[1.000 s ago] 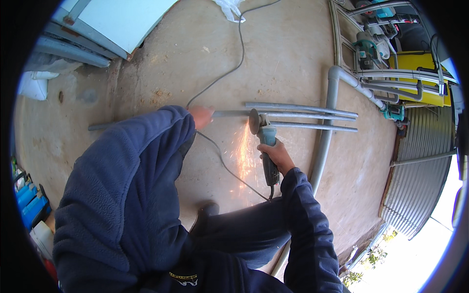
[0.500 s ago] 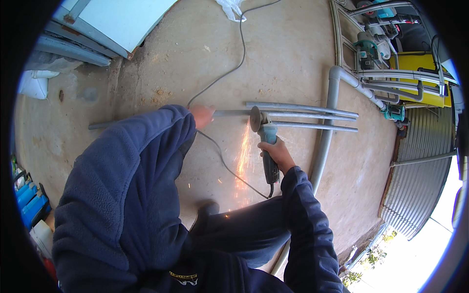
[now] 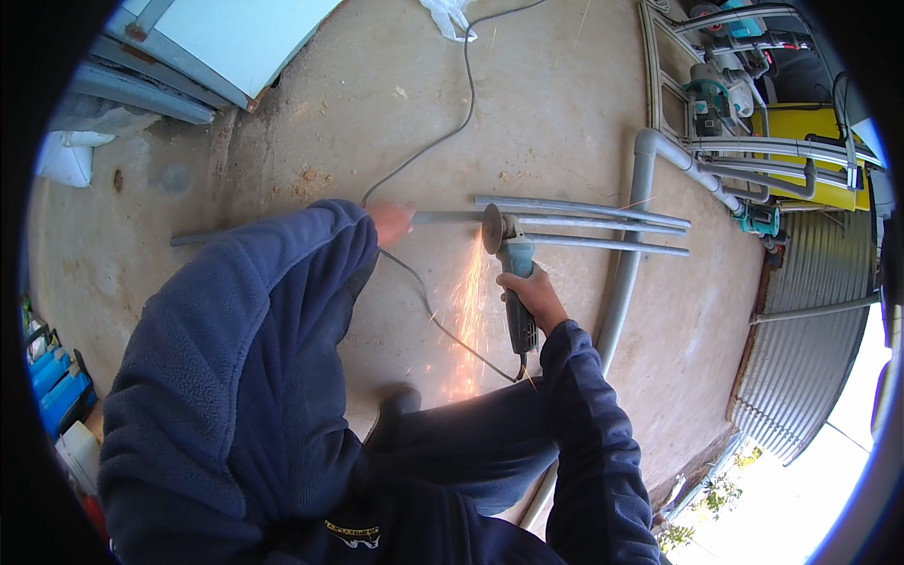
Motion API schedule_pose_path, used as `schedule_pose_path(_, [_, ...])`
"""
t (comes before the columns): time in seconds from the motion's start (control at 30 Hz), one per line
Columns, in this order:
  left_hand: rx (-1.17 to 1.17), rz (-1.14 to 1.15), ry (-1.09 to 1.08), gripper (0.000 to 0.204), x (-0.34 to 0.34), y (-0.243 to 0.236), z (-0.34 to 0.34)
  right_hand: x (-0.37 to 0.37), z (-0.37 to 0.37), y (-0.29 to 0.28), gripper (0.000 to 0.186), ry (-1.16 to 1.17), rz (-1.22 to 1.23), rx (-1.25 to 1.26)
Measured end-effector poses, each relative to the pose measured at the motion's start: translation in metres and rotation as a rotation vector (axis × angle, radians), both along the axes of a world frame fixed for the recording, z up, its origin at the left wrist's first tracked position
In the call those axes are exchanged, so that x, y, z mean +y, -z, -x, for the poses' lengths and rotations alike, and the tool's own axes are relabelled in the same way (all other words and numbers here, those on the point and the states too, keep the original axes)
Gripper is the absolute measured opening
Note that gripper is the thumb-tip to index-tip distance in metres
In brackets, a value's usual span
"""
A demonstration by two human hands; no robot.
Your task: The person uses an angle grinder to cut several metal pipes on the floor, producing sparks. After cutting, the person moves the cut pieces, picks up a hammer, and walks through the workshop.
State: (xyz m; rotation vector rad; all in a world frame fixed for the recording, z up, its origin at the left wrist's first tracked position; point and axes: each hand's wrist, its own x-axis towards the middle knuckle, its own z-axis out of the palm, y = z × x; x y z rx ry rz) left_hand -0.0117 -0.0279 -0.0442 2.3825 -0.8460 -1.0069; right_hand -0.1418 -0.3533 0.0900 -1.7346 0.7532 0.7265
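My right hand (image 3: 533,297) grips a teal-and-black angle grinder (image 3: 517,287), whose disc (image 3: 492,229) meets a long grey metal pipe (image 3: 443,217) lying crosswise on the floor. Orange sparks (image 3: 464,325) stream from the disc toward my leg and boot. My left hand (image 3: 391,221) is closed on the same pipe, left of the disc, its fingers partly hidden by the sleeve and hand. More thin pipes (image 3: 574,203) lie beside it, resting across a thick grey pipe (image 3: 621,292). The grinder's black cord (image 3: 504,369) runs over the floor past my left arm.
A white bag (image 3: 443,13) lies at the top; white panels (image 3: 235,47) stand upper left. Pipework with pumps (image 3: 706,99) and a corrugated metal sheet (image 3: 810,292) line the right side. Blue containers (image 3: 56,381) sit at the lower left. My bent knee is below the grinder.
The spray of sparks has changed shape, with a few stray streaks now flying up and right. My hands, the grinder and the pipes stay almost in place.
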Motion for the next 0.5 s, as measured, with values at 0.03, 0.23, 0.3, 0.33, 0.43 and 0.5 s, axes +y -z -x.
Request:
schedule_pose_path(0.03, [0.002, 0.003, 0.000, 0.034, 0.0001, -0.0010, -0.0001, -0.0001, 0.0002, -0.0002, 0.048, 0.001, 0.020, 0.009])
schedule_pose_path(0.23, [0.014, -0.037, 0.004, 0.035, -0.0004, -0.0070, -0.0010, -0.0013, 0.0027, 0.0006, 0.048, -0.019, 0.042, 0.002])
schedule_pose_path(0.3, [0.001, -0.040, 0.007, 0.035, -0.0006, -0.0078, -0.0008, -0.0011, 0.0034, 0.0022, 0.048, -0.022, 0.033, -0.012])
schedule_pose_path(0.33, [-0.005, -0.041, 0.009, 0.036, -0.0008, -0.0079, -0.0006, -0.0012, 0.0038, 0.0028, 0.048, -0.028, 0.068, -0.005])
schedule_pose_path(0.43, [-0.005, -0.039, 0.000, 0.036, -0.0012, -0.0076, -0.0004, -0.0023, 0.0052, 0.0048, 0.049, -0.027, 0.055, 0.008])
schedule_pose_path(0.5, [-0.003, -0.036, 0.003, 0.036, -0.0011, -0.0076, -0.0005, -0.0036, 0.0066, 0.0063, 0.049, -0.023, 0.034, 0.006])
